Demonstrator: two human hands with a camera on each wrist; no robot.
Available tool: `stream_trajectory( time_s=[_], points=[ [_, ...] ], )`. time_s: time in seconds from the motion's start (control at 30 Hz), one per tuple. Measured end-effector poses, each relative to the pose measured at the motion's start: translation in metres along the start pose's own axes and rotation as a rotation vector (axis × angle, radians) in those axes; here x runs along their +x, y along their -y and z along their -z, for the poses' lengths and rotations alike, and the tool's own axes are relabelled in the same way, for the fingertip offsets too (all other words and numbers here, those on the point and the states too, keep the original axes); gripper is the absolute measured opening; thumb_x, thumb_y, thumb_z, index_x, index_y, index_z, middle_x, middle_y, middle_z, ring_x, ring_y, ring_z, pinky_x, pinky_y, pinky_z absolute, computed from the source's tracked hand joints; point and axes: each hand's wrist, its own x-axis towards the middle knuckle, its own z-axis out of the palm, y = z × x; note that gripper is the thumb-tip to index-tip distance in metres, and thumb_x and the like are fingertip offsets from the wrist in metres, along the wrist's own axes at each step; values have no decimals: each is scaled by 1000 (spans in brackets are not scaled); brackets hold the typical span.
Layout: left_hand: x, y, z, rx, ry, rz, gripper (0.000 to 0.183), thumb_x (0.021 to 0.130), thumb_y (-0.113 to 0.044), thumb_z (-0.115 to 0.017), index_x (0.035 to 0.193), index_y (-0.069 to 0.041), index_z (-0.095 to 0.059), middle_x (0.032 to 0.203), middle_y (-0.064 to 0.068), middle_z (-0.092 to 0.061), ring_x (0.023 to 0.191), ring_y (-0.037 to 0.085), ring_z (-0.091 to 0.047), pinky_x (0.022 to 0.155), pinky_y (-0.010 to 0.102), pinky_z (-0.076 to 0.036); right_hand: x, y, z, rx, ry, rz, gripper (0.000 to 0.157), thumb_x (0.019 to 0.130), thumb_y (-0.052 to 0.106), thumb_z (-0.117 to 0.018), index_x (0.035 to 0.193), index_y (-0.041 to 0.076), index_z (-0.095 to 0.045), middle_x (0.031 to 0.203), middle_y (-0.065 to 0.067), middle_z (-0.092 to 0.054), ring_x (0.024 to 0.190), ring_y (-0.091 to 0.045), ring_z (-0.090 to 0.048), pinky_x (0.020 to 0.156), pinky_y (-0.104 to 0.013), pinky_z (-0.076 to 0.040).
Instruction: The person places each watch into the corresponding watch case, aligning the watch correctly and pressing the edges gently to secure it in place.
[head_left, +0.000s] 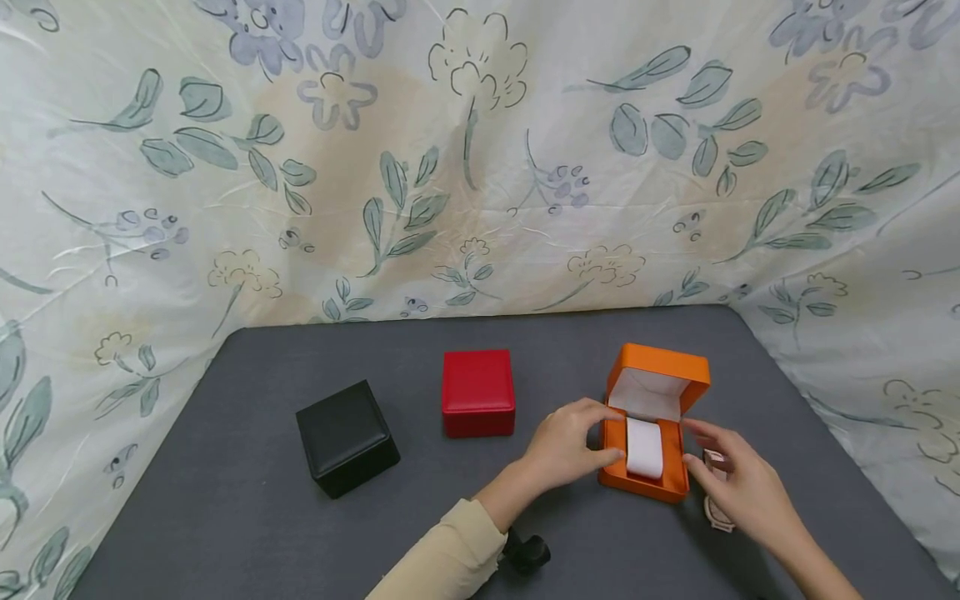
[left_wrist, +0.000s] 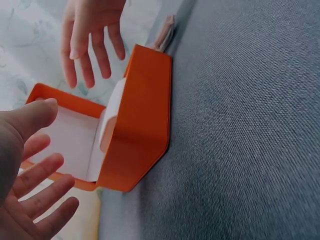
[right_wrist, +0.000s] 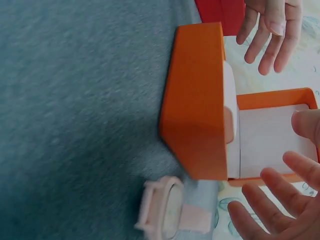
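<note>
An orange watch box (head_left: 643,487) stands with its lid raised, showing a pale lining and a white cushion (head_left: 644,450) inside. My left hand (head_left: 564,446) is at the box's left side, thumb and fingers spread apart; in the left wrist view its fingers (left_wrist: 42,197) hold nothing. On the opposite side, my right hand (head_left: 744,483) hovers with loosely bent fingers, likewise holding nothing in the right wrist view. A pink wristwatch (right_wrist: 169,209) lies on the table just right of the box, partly hidden under the right hand in the head view.
A closed red box (head_left: 477,394) sits left of the orange one, and a closed black box (head_left: 348,437) stands farther left, turned at an angle. Grey cloth covers the table (head_left: 225,500). A flower-patterned curtain (head_left: 480,233) hangs behind and along the sides.
</note>
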Motion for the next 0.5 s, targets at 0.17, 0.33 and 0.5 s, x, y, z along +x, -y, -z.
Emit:
stream_trajectory(
  time_s=[0.17, 0.33, 0.5],
  points=[
    [7, -4, -5, 73, 43, 20, 48, 79, -42, -69, 123, -26, -58, 118, -10, -57, 103, 4, -53, 84, 20, -46, -6, -9, 2, -15, 11, -54, 50, 84, 22, -67, 127, 2, -50, 118, -18, -52, 99, -36, -56, 70, -47, -51],
    [13, -9, -10, 142, 70, 30, 53, 78, -47, -68, 125, -25, -56, 122, -9, -56, 106, 6, -52, 86, 22, -45, -10, -18, 3, -57, 60, -125, 60, 84, 28, -67, 129, -3, -44, 122, -24, -49, 99, -41, -54, 69, -52, -50],
    [17, -11, -15, 206, 111, 21, 57, 77, -49, -68, 127, -25, -54, 126, -9, -54, 110, 8, -51, 91, 25, -43, -15, -27, 7, -80, 119, -166, 65, 85, 33, -65, 131, -6, -40, 121, -30, -46, 98, -45, -53, 69, -53, -50]
  ],
)
